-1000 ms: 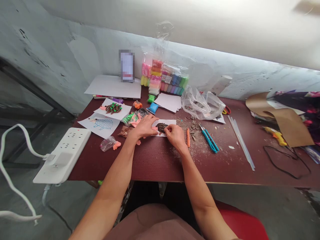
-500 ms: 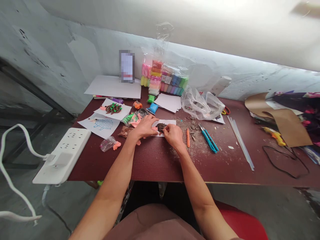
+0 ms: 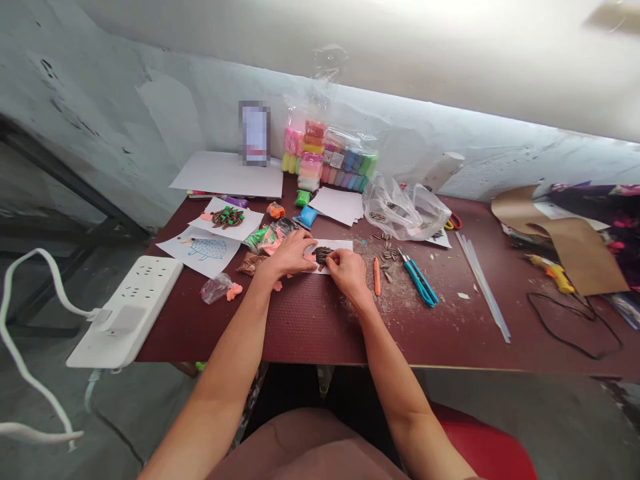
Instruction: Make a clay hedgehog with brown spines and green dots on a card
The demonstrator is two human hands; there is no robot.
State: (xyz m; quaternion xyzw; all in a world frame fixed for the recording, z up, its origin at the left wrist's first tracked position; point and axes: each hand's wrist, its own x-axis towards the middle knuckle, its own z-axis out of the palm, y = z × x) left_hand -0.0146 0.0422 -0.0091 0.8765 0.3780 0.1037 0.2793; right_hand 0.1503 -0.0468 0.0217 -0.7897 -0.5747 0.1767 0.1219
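Now the left hand [image 3: 293, 257] lies flat, pinning the paper card [image 3: 327, 254] mid-desk [image 3: 310, 320], while the right hand [image 3: 347, 270] pinches at the brown seed hedgehog [image 3: 323, 254]; likely pressing a seed in, with loose sunflower seeds [image 3: 386, 256] next to reach for.

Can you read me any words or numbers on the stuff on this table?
None can be read.
Upright card at the wall: blurred out.
Labels on the clay packs in the clear bag: too small to read.
Paper sheet under the left hand and right hand: only a dark clay figure, no words.
Hedgehog drawing: a picture, no words.
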